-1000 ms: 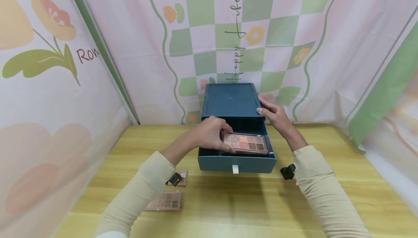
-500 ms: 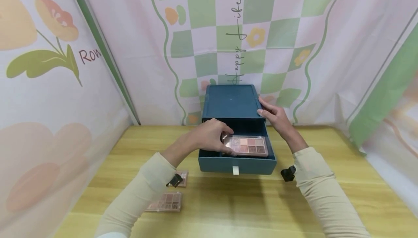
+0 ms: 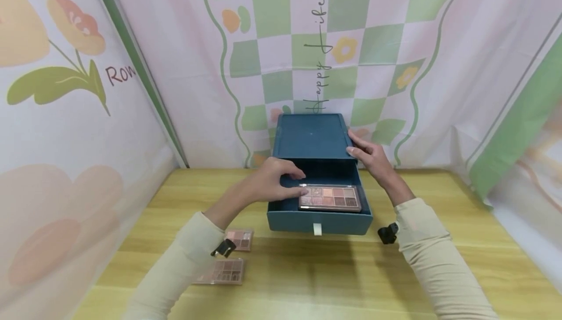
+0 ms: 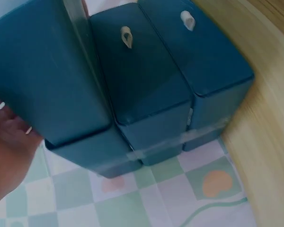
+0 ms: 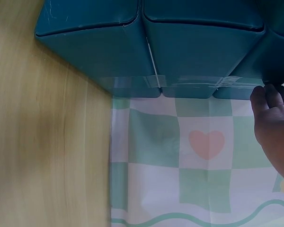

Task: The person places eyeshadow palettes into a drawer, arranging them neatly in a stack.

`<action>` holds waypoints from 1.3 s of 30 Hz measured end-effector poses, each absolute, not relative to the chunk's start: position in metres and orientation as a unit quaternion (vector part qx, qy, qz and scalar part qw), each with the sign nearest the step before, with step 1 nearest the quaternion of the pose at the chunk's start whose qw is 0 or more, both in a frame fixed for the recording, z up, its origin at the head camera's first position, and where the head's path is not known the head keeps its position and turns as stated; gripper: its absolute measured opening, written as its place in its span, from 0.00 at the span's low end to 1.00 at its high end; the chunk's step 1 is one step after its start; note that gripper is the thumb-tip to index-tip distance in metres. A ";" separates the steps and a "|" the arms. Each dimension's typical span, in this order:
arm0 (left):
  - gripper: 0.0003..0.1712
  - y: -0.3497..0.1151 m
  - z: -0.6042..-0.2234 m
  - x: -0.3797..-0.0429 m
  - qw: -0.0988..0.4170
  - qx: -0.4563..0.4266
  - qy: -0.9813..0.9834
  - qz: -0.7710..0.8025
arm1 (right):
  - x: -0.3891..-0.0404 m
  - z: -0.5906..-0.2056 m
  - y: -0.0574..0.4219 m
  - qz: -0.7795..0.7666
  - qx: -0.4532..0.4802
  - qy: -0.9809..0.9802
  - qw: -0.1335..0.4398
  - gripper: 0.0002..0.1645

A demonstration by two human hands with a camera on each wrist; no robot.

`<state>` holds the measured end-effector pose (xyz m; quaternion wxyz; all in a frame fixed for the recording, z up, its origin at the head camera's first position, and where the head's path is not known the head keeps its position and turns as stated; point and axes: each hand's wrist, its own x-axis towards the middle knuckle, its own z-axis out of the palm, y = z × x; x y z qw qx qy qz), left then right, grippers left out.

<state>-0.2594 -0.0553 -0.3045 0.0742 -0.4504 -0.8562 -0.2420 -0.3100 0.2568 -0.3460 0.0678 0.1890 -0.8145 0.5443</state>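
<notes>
An eyeshadow palette [image 3: 331, 198] with a clear lid and pink-brown pans lies in the pulled-out top drawer [image 3: 303, 222] of a dark teal drawer box [image 3: 311, 134]. My left hand [image 3: 274, 181] is over the drawer's left side, fingers loosely bent and apart. Its thumb tip overlaps the palette's left end; whether it touches I cannot tell. With fingertips and thumb, my right hand [image 3: 373, 159] rests against the box's upper right edge. The left wrist view shows part of the left hand [image 4: 12, 142] beside the top drawer. In the right wrist view, right fingers [image 5: 273, 97] meet the box's side.
Two more palettes lie on the wooden table [image 3: 307, 281] at left: a smaller palette [image 3: 240, 240] and a larger palette [image 3: 228, 271], partly behind the left sleeve. Two lower drawers [image 4: 142, 71] with fabric pull tabs are shut. A patterned curtain [image 3: 342, 81] hangs close behind the box.
The left hand has let go of the palette and moved a little left, its fingers spreading. The palette has settled lower in the drawer. The right hand stays at the box.
</notes>
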 end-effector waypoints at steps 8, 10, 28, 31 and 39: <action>0.06 -0.080 -0.311 -0.258 0.155 -0.430 -0.816 -0.355 | -0.311 -0.347 0.257 0.548 0.195 -0.810 0.071 0.37; 0.06 -0.086 -0.312 -0.257 0.165 -0.410 -0.816 -0.373 | -0.311 -0.347 0.256 0.549 0.195 -0.809 0.071 0.37; 0.05 -0.128 -0.328 -0.260 0.239 -0.343 -0.798 -0.434 | -0.310 -0.346 0.257 0.542 0.199 -0.813 0.074 0.36; 0.06 -0.139 -0.336 -0.262 0.226 -0.316 -0.824 -0.413 | -0.311 -0.346 0.256 0.542 0.197 -0.814 0.073 0.36; 0.07 -0.170 -0.357 -0.266 0.198 -0.246 -0.872 -0.374 | -0.310 -0.346 0.257 0.542 0.198 -0.814 0.071 0.37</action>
